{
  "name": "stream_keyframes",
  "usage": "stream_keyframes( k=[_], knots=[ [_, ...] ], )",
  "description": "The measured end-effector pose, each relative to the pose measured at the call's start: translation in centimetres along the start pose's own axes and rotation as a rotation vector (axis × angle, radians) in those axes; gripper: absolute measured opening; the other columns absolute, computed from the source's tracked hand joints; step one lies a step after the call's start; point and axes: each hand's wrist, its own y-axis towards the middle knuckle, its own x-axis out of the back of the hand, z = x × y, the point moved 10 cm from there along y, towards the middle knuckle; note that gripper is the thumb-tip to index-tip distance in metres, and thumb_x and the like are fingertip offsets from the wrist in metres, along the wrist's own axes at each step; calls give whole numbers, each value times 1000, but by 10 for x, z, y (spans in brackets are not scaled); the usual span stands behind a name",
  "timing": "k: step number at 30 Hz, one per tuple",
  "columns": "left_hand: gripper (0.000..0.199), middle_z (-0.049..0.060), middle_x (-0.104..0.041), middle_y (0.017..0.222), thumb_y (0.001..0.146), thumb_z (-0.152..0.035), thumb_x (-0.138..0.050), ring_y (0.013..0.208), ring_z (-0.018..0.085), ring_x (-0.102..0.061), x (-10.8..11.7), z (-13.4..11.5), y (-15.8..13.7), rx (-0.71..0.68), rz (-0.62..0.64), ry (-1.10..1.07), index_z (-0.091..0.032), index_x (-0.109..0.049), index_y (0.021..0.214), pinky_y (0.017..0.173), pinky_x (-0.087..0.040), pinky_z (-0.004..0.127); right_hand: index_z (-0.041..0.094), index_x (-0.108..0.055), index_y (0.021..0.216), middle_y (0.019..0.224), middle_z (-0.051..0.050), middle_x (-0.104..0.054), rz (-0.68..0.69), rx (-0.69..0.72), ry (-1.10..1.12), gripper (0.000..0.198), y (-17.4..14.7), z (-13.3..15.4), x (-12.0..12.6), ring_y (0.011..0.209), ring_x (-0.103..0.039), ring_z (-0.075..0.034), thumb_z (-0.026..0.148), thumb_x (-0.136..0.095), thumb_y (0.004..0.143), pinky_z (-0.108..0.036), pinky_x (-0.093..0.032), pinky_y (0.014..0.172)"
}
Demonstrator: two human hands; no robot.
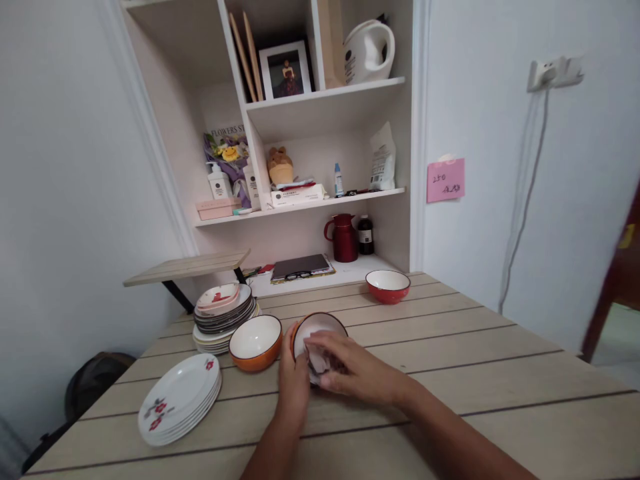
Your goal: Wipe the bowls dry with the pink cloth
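An orange bowl with a white inside and dark rim (pixel 325 321) is tilted toward me at the middle of the table. My left hand (pixel 294 377) grips its left side, thumb at the near edge. In my right hand (pixel 345 363) is a crumpled white tissue (pixel 319 360), pressed against the inside of the bowl. The fingers partly cover both the tissue and the bowl. Just left stands a second orange bowl (pixel 256 339), upright. Farther back on the right is a red bowl (pixel 388 287), also white inside.
Stacked oval plates with red flowers (pixel 180 397) lie at the table's left. Behind them rises a pile of plates and dishes (pixel 225 319). A small raised wooden shelf (pixel 187 268) overhangs the back left; a red jug (pixel 344 238) and laptop (pixel 301 267) are in the cabinet.
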Motion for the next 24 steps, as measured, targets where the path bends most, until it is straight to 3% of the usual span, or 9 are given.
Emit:
stream_keyframes(
  k=[2, 5, 7, 8, 10, 12, 18, 24],
  knots=[
    [68, 6, -61, 146, 72, -11, -51, 140, 24, -52, 2, 2, 1, 21, -26, -43, -21, -61, 138, 119, -37, 36, 27, -62, 139, 145, -11, -61, -175, -16, 173, 50, -1, -5, 29, 127, -59, -31, 55, -57, 97, -47, -43, 107],
    [70, 5, -66, 140, 68, -11, -51, 132, 23, -59, 6, 9, 1, 87, -77, -103, -22, -64, 135, 114, -44, 34, 24, -73, 114, 113, -11, -72, -590, -144, 316, 45, -17, -36, 79, 98, -68, -29, 60, -51, 98, -47, -51, 94],
    [70, 5, -68, 137, 67, -12, -52, 126, 22, -63, 5, 13, 0, 128, -81, -138, -22, -65, 135, 110, -47, 32, 25, -69, 119, 122, -12, -69, -774, -255, 381, 47, -32, -60, 94, 102, -67, -30, 62, -64, 90, -48, -51, 94],
    [69, 5, -68, 136, 67, -13, -52, 125, 22, -64, 4, 14, 0, 139, -73, -154, -22, -65, 135, 108, -48, 32, 27, -65, 128, 134, -12, -63, -777, -304, 432, 55, -34, -70, 92, 109, -65, -31, 60, -72, 84, -49, -50, 96],
    [69, 5, -69, 136, 67, -13, -53, 125, 23, -64, 0, 12, -1, 139, -41, -191, -23, -65, 135, 107, -49, 33, 32, -54, 143, 153, -13, -50, -660, -393, 576, 73, -30, -85, 75, 121, -61, -32, 57, -79, 79, -49, -49, 101],
    [70, 6, -67, 138, 67, -14, -54, 127, 25, -63, -5, 7, -3, 118, 4, -223, -23, -66, 135, 108, -49, 35, 34, -49, 147, 157, -14, -46, -522, -450, 701, 80, -26, -88, 52, 128, -59, -32, 55, -81, 77, -48, -49, 102],
    [67, 7, -64, 143, 67, -15, -54, 136, 26, -57, -19, -6, -6, 94, 155, -203, -20, -69, 132, 113, -44, 36, 27, -59, 136, 116, -8, -76, -216, -469, 973, 73, -15, -64, 0, 100, -72, -28, 40, -87, 70, -40, -53, 86],
    [54, 9, -61, 147, 79, -28, -64, 136, 28, -56, -17, 0, -6, 123, 155, -171, -20, -68, 132, 112, -45, 37, 23, -62, 131, 113, -8, -78, -216, -451, 1025, 61, -14, -63, -5, 95, -74, -26, 48, -83, 79, -37, -54, 82]
  ],
)
